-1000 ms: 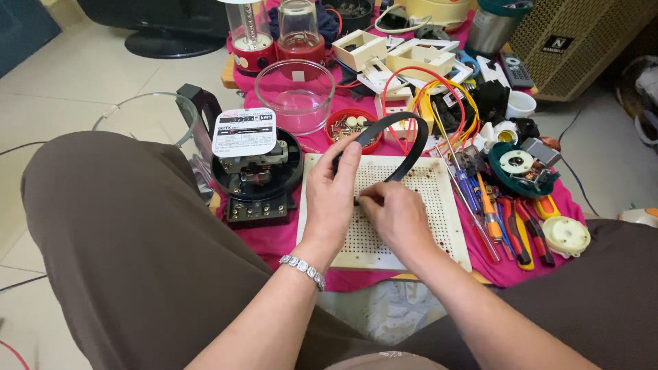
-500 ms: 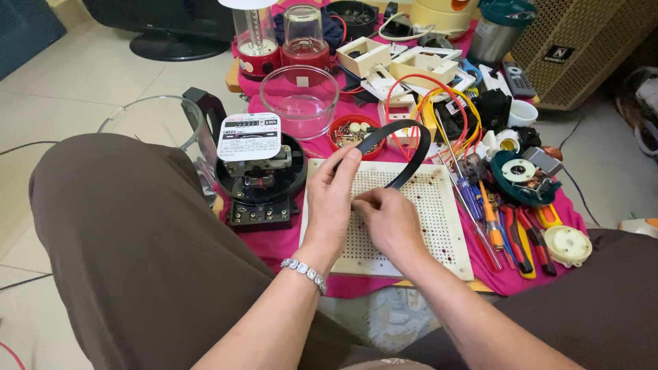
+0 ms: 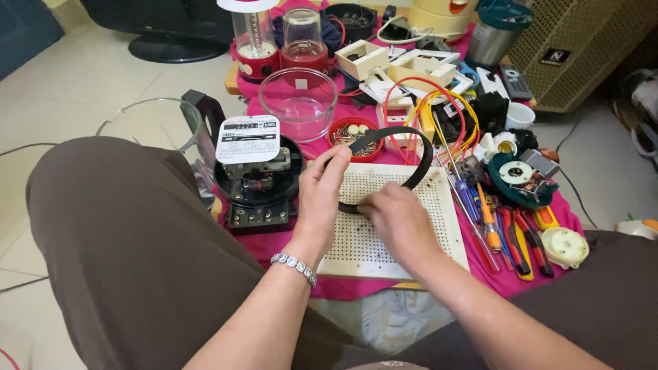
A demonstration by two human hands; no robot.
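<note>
My left hand (image 3: 322,195) grips a black ring-shaped band (image 3: 411,140), holding it tilted above a cream perforated board (image 3: 404,233). My right hand (image 3: 396,218) pinches the ring's lower edge just beside the left fingers, over the board. A silver bracelet (image 3: 295,265) sits on my left wrist. To the left of the board stands a round black meter (image 3: 257,181) with a white label plate on top.
A pink cloth (image 3: 288,96) covers the low table. A red bowl of screws (image 3: 353,133), a clear glass bowl (image 3: 298,103), blender jars (image 3: 253,38), coloured wires (image 3: 439,103) and several screwdrivers and pliers (image 3: 504,229) lie around. My knee (image 3: 123,240) fills the left.
The view shifted slightly. Both hands stay on the black ring, which has turned a little over the board; my right hand has slid closer to the left fingers.
</note>
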